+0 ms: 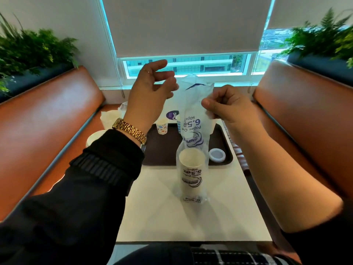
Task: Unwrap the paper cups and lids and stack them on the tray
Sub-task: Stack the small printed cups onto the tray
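1. Right hand [227,106] is pinching the plastic sleeve [193,111], lifting it; left hand [152,92] is hovering, fingers loosely spread.
2. Paper cup stack [192,175] is standing mid-tabletop [152,207], just before the tray [164,150].

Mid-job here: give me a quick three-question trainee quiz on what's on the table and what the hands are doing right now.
1. True or false: the right hand pinches the plastic sleeve.
2. Where does the white lid lie? A) on the brown tray B) on the bench C) inside the sleeve
3. Fill in: the cup stack stands on the ____, in front of the tray.

Key: 1 true; 2 A; 3 table. The left hand hangs near the sleeve top with loosely curled fingers, seemingly holding nothing.
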Motion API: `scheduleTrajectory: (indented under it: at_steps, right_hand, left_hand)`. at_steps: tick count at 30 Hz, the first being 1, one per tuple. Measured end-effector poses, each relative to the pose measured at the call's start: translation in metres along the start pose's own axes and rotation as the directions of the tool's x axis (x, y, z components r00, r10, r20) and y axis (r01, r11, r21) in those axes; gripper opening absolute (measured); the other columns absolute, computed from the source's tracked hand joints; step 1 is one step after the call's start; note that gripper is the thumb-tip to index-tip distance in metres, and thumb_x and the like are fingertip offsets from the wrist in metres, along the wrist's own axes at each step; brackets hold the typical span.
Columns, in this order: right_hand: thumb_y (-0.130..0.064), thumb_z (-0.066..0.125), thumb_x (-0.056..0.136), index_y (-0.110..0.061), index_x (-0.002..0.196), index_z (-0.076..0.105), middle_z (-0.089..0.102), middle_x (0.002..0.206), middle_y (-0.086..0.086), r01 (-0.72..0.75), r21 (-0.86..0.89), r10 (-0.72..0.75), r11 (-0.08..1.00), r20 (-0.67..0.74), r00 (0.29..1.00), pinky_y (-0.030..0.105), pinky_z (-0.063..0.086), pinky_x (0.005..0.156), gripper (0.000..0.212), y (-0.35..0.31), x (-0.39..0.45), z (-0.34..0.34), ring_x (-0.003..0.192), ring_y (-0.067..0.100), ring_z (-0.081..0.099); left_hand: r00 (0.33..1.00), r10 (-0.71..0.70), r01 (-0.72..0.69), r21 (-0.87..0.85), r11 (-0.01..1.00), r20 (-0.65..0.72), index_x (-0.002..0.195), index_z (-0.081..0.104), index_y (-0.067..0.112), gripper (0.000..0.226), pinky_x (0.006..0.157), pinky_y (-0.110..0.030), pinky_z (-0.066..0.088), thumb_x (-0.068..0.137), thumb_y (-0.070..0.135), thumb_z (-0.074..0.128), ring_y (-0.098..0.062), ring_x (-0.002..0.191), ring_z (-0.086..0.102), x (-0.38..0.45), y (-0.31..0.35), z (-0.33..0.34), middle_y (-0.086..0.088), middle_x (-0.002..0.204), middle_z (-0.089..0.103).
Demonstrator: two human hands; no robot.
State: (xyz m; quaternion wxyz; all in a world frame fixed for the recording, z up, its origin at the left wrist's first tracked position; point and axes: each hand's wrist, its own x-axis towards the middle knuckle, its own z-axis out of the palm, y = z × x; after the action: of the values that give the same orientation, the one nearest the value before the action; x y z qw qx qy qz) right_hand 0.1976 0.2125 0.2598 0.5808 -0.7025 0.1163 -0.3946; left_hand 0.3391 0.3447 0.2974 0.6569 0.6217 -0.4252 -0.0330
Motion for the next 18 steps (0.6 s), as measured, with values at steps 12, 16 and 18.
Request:
scheduleTrajectory:
  at_steps: [12, 16, 18]
  right_hand:
    - [-0.027, 0.092, 0.061, -0.023, 0.144, 0.036, 0.058, 0.131, -0.006, -0.414, -0.148, 0.438, 0.898, 0.241, 0.866, 0.026, 0.050, 0.099, 0.100, 0.112, -0.082, 0.005, 0.122, 0.011, 0.057]
    - [-0.013, 0.092, 0.061, -0.024, 0.132, 0.042, 0.059, 0.120, -0.012, -0.390, -0.196, 0.422, 0.900, 0.166, 0.891, 0.008, 0.045, 0.085, 0.088, 0.133, -0.094, 0.023, 0.109, -0.002, 0.058]
    - [-0.022, 0.093, 0.058, -0.027, 0.130, 0.043, 0.061, 0.122, -0.009, -0.416, -0.215, 0.450, 0.884, 0.143, 0.882, 0.020, 0.048, 0.092, 0.088, 0.146, -0.098, 0.024, 0.113, 0.001, 0.058]
  left_hand:
    - [0.799, -0.413, 0.347, 0.227, 0.910, 0.437, 0.149, 0.014, 0.040, 0.121, 0.114, -0.028, 0.034, 0.056, 0.040, 0.092, -0.002, 0.136, 0.038, -0.123, -0.151, 0.016, 0.016, 0.150, 0.034]
    - [0.850, -0.356, 0.321, 0.155, 0.934, 0.389, 0.135, 0.043, 0.037, 0.090, 0.098, -0.020, 0.047, 0.059, 0.028, 0.090, -0.001, 0.117, 0.056, -0.139, -0.172, 0.041, 0.014, 0.127, 0.059]
    - [0.851, -0.380, 0.348, 0.154, 0.925, 0.363, 0.136, 0.045, 0.030, 0.090, 0.096, -0.024, 0.050, 0.057, 0.034, 0.088, -0.003, 0.114, 0.059, -0.149, -0.185, 0.047, 0.011, 0.126, 0.062]
